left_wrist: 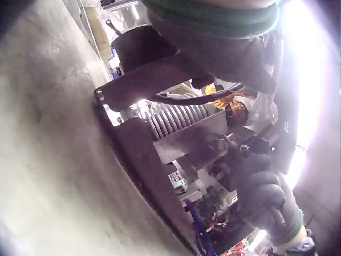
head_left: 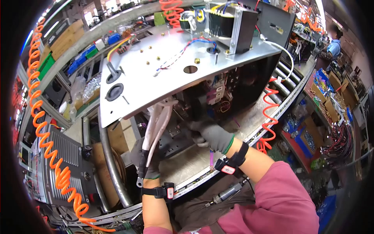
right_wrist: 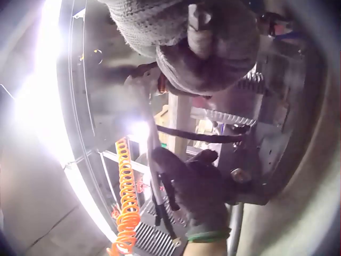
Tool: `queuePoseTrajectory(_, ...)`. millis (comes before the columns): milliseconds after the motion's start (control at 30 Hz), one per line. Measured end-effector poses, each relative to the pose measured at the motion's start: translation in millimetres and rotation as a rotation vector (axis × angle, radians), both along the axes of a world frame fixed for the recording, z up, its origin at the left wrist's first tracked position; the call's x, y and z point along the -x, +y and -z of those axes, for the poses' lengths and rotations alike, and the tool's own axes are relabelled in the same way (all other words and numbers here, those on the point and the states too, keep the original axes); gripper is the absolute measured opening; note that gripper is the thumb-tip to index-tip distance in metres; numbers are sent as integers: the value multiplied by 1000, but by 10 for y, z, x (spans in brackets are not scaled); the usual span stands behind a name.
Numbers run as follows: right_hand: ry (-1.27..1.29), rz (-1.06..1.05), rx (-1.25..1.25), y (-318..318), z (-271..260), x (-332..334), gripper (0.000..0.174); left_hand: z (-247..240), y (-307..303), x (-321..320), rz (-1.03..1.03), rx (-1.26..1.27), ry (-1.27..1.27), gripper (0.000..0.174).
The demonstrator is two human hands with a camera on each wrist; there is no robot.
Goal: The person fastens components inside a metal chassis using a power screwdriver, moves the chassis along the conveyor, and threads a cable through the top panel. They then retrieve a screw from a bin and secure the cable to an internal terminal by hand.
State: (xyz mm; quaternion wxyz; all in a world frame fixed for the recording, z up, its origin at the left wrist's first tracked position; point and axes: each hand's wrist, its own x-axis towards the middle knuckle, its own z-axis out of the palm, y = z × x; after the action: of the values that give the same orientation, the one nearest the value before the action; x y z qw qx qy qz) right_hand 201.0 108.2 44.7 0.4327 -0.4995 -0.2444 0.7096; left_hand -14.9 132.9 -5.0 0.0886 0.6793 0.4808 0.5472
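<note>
The person's right hand (head_left: pixel 212 136), in a grey knit glove with a green cuff, reaches beneath the overhanging silver metal panel (head_left: pixel 136 84) of a large open electrical unit; in the right wrist view its fingers curl round a small hex-headed metal piece (right_wrist: pixel 198 33). The left hand (head_left: pixel 146 158), gloved alike, is lower, beside a bundle of white-sleeved cables (head_left: pixel 155 124) hanging from under the panel; whether it grips anything cannot be told. The unit stands in front of the person, over a worn metal tabletop (head_left: pixel 183 163). Inside it, the left wrist view shows a finned silver heat sink (left_wrist: pixel 178 120) beside a copper-wound coil (left_wrist: pixel 237 111), and a black cable (right_wrist: pixel 197 136) crosses between the hands in the right wrist view. On top of the panel, a black wound component (head_left: pixel 221 24) stands by an upright metal plate (head_left: pixel 245 33), with red, blue and white wires (head_left: pixel 182 52) lying in front. An orange coiled hose (head_left: pixel 50 144) hangs at the image's left, and a silver cylindrical tool (head_left: pixel 230 192) is near the person's lap.
</note>
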Motion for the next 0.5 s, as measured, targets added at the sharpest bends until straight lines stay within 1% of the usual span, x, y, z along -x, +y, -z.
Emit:
queuePoseTrajectory(33,-14,39,-41,-16,-9,39,16,-31,-17,-9,-11,104,-27,27)
queuePoseTrajectory(67,-19,31,-56,-31,59,76,16,12,15,-24,-52,174,-14,29)
queuePoseTrajectory(133,-105,124,-273,-87,233,166,20,-43,-33,-51,-27,202,-43,30)
queuePoseTrajectory(167,-95,167,-228,-156,127,235,22,97,24,-63,0,157,-78,30)
queuePoseTrajectory(200,-94,138,-228,-200,90,236,22,22,15,-97,22,113,-109,30)
queuePoseTrajectory(233,-95,99,-175,-253,74,207,22,-49,-97,-77,32,115,-51,31)
queuePoseTrajectory(267,-99,63,-127,-282,45,194,22,-124,-186,-64,54,124,-10,38)
queuePoseTrajectory(300,15,135,-104,-378,15,245,20,-112,-249,-77,82,64,-50,42)
queuePoseTrajectory(333,9,117,-110,-496,12,297,20,-90,-316,-95,114,2,-91,46)
queuePoseTrajectory(367,93,80,-93,-627,25,327,20,-118,-412,-120,122,98,-143,50)
queuePoseTrajectory(400,178,45,-71,-737,36,340,21,-119,-474,-158,112,97,-152,50)
queuePoseTrajectory(433,202,-17,-143,-811,31,293,24,-116,-523,-192,74,82,-150,50)
queuePoseTrajectory(467,196,-30,-138,-844,-1,250,24,-97,-579,-207,35,71,-147,51)
queuePoseTrajectory(500,57,33,-281,-867,-33,211,24,-19,-615,-203,20,59,-69,53)
